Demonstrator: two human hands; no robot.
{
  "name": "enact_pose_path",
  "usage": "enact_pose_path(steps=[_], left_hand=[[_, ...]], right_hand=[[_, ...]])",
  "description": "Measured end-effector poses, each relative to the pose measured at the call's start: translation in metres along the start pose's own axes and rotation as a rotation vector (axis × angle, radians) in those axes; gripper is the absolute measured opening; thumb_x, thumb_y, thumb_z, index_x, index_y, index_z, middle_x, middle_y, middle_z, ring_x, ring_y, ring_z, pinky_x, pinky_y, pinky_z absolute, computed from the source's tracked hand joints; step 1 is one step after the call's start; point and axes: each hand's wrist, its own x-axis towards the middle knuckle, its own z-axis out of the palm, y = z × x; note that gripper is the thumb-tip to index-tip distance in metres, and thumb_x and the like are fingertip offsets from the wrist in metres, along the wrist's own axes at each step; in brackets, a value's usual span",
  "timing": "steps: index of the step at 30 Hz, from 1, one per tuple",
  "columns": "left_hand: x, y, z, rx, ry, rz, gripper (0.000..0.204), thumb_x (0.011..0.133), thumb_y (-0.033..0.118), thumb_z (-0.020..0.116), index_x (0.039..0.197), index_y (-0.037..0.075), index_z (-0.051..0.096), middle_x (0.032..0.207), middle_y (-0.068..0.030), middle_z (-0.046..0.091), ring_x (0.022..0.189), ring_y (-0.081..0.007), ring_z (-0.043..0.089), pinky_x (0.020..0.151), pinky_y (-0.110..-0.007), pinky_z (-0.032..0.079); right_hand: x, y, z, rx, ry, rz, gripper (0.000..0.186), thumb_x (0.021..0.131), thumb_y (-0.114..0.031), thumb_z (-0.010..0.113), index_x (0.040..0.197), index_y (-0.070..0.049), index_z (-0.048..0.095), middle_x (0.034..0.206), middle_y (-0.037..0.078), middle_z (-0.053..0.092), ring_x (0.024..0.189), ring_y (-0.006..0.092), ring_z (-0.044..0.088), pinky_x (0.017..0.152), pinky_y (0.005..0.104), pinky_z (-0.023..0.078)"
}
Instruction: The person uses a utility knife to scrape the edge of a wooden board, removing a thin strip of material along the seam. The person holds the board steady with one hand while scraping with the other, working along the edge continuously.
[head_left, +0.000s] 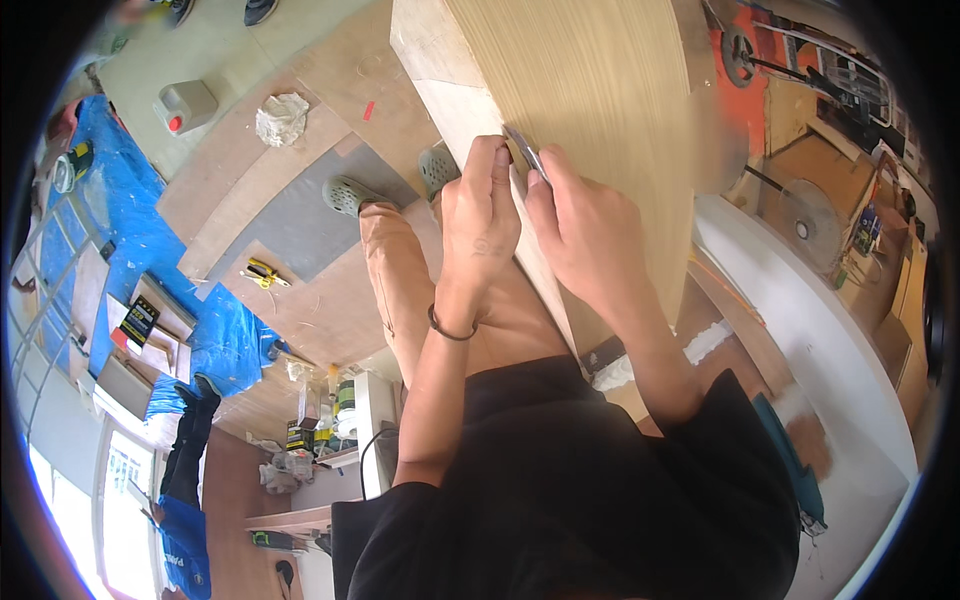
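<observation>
At the edge of a pale plywood panel [582, 80], whose side face [442, 75] is lighter, both hands work close together. My right hand [590, 230] grips a slim silver cutting tool [523, 142], apparently a knife, its tip against the panel's edge. My left hand [478, 215] is closed just left of it, fingertips at that edge; what they pinch, if anything, is too small to make out. A dark band circles my left wrist. My legs in tan trousers and grey clogs show beneath.
Plywood sheets and blue plastic sheeting [225, 340] cover the floor, with yellow tools [262, 272], a jug [185, 105] and crumpled white material [282, 119]. A co-worker in blue [183, 540] is at lower left. A fan [802, 228] and white curved board [840, 340] stand right.
</observation>
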Motion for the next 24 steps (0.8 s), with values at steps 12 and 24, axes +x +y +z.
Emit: enact_pose_path(steps=[12, 24], left_hand=[[-0.001, -0.01, 0.007, 0.021, 0.044, 0.068, 0.01, 0.094, 0.0, 0.049, 0.103, 0.001, 0.053, 0.059, -0.0199, 0.054, 0.051, -0.0346, 0.057, 0.047, -0.037, 0.043], [-0.002, -0.015, 0.011, -0.052, 0.063, 0.087, 0.01, 0.094, -0.001, 0.048, 0.103, 0.001, 0.052, 0.061, -0.0185, 0.054, 0.048, -0.0312, 0.054, 0.047, -0.034, 0.042]], right_hand=[[0.0, 0.0, 0.001, -0.024, -0.005, -0.006, 0.013, 0.092, -0.017, 0.056, 0.091, -0.005, 0.05, 0.057, 0.01, 0.057, 0.047, 0.0291, 0.058, 0.042, 0.0393, 0.042], [-0.004, -0.004, 0.003, -0.092, -0.006, 0.006, 0.018, 0.091, -0.02, 0.058, 0.097, -0.005, 0.051, 0.068, 0.008, 0.062, 0.052, 0.0251, 0.061, 0.042, 0.0365, 0.045]])
